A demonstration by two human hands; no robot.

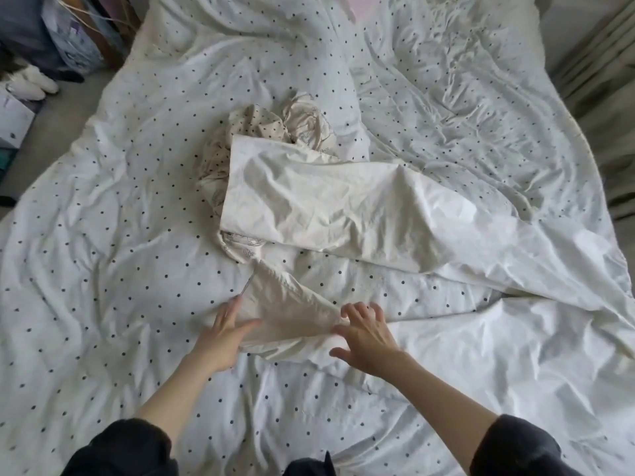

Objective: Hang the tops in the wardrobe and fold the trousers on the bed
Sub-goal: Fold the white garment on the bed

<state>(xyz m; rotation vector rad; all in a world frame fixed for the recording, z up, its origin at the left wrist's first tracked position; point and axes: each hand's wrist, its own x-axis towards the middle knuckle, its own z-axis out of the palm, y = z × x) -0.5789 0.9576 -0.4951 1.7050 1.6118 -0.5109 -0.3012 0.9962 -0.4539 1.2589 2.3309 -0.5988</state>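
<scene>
We spread the cream trousers (330, 204) mid-bed (103, 235), one leg toward four o'clock. Our left hand (223, 334) and right hand (366, 334) press the near leg, fingers released; we should smooth creases before folding.

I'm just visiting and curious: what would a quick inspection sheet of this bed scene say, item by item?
Surface: bed under a rumpled white cover with small dark dots.
Job's things: cream trousers spread across the middle, one leg running toward the hands; crumpled patterned garments heaped behind and partly under them.
Clutter: nothing seen on the bed beyond the clothes.
Grippers: left hand lies flat with straight fingers on the near trouser leg; right hand has its fingers spread over the same leg's edge.
Cables: a thin cord lies by the left fingertips; what it belongs to is unclear.
Surroundings: white slippers and bags on the floor at far left; curtain at right.
</scene>
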